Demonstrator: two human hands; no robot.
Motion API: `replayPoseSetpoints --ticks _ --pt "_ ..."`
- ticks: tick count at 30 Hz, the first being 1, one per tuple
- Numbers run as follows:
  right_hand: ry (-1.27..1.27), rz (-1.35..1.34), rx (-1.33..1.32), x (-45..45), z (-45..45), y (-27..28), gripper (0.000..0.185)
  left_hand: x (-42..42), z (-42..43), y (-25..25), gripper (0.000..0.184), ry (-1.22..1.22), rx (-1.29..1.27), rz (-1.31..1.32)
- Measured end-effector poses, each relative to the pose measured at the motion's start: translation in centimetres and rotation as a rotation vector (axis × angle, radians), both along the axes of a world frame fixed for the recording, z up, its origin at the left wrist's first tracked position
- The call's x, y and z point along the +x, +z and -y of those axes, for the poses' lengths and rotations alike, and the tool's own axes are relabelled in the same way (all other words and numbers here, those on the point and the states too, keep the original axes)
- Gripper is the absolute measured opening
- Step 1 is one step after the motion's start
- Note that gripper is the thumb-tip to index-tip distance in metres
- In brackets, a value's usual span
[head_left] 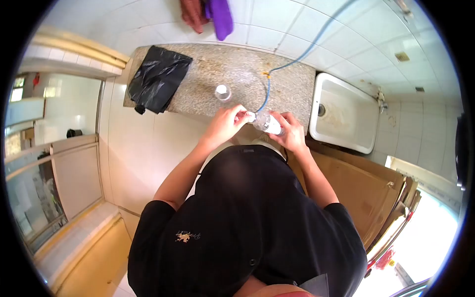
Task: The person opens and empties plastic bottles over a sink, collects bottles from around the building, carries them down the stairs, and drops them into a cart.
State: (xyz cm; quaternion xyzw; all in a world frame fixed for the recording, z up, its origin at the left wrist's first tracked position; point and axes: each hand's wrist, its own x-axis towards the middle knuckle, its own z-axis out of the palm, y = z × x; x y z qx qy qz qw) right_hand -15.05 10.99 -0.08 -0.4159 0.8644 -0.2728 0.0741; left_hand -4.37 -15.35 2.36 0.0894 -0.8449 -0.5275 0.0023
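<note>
Just over the front edge of the granite counter [242, 64], a clear plastic bottle [265, 122] with a white label lies tilted between my hands. My right hand [291, 132] is wrapped round its body. At the bottle's neck, the fingers of my left hand [228, 123] pinch the white cap [250, 117]; whether the cap is still on the neck I cannot make out. Behind my left hand a second clear container with a white top [222, 92] stands upright on the counter, apart from both hands.
A black plastic bag [161, 76] lies at the counter's left end. A blue hose [307, 52] runs down the tiled wall onto the counter. To the right sits a white sink [344, 111] with a tap [382, 101]. Flattened cardboard [351, 183] leans below it. Purple cloth [219, 19] hangs above.
</note>
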Motion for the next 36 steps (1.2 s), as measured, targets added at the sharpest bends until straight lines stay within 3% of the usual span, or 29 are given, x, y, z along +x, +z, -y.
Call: replayPoseSetpoints --ticks 3,4,5,6,7,9,12,15,18,19,21,22,24,25,26,29,32,35,36 --pt "0.123 0.284 -0.046 0.5 3.2 1.6 0.082 3.4 2.9 0.2 0.018 -0.076 -0.007 -0.119" --pt "0.31 0.425 -0.238 -0.1 4.1 0.4 0.084 4.5 3.6 0.9 0.016 -0.104 -0.078 -0.222" --pt "0.335 0.734 -0.11 -0.5 4.3 -0.4 0.086 5.5 4.2 1.6 0.015 -0.132 -0.153 -0.322" --pt "0.391 0.905 -0.026 -1.0 5.3 0.0 0.086 6.4 5.2 2.5 0.017 -0.242 -0.219 -0.387" --pt "0.444 1.077 0.061 -1.2 6.1 0.3 0.087 7.1 5.6 2.5 0.018 -0.197 -0.204 -0.417" --pt "0.461 0.901 -0.031 -0.7 8.2 0.5 0.087 7.9 6.5 2.7 0.02 -0.112 -0.18 -0.485" --pt "0.487 0.561 -0.203 0.5 11.0 1.0 0.084 9.5 7.5 3.5 0.026 0.069 0.001 0.007" --pt "0.537 0.504 -0.131 0.4 13.1 2.3 0.085 10.7 7.5 4.0 0.031 0.134 0.057 0.04" --pt "0.626 0.538 -0.18 0.0 14.0 1.4 0.085 11.6 6.9 4.5 0.031 0.187 -0.025 0.102" --pt "0.671 0.537 -0.214 -0.3 14.3 0.9 0.085 11.8 6.9 4.5 0.032 0.132 -0.106 -0.009" --pt "0.738 0.812 -0.036 -1.5 14.4 0.3 0.084 12.0 6.8 4.5 0.033 0.01 -0.271 -0.226" --pt "0.763 0.951 0.059 -2.0 14.3 0.0 0.084 12.1 6.6 4.7 0.036 -0.047 -0.305 -0.204" --pt "0.809 0.985 0.183 -3.1 14.7 -0.4 0.082 12.2 6.1 5.3 0.041 -0.161 -0.371 -0.158" --pt "0.833 0.998 0.248 -3.7 14.8 -0.3 0.081 12.4 5.8 5.1 0.04 -0.097 -0.346 -0.101" --pt "0.806 1.005 0.104 -4.3 14.8 -0.2 0.065 12.8 5.6 4.5 0.039 -0.032 -0.319 -0.044" --pt "0.369 0.597 -0.482 -5.7 15.4 -6.8 0.06 14.5 5.4 4.6 0.034 0.168 -0.199 0.13" --pt "0.157 0.268 -0.513 -4.2 19.8 -5.1 0.058 17.2 5.5 4.3 0.031 0.309 -0.191 0.234" --pt "0.314 0.131 -0.396 -3.8 23.5 -8.9 0.065 20.1 6.4 1.9 0.031 0.441 -0.222 0.207" --pt "0.239 0.221 -0.428 -3.1 24.9 -10.3 0.047 21.0 6.9 1.4 0.031 0.488 -0.209 0.205"
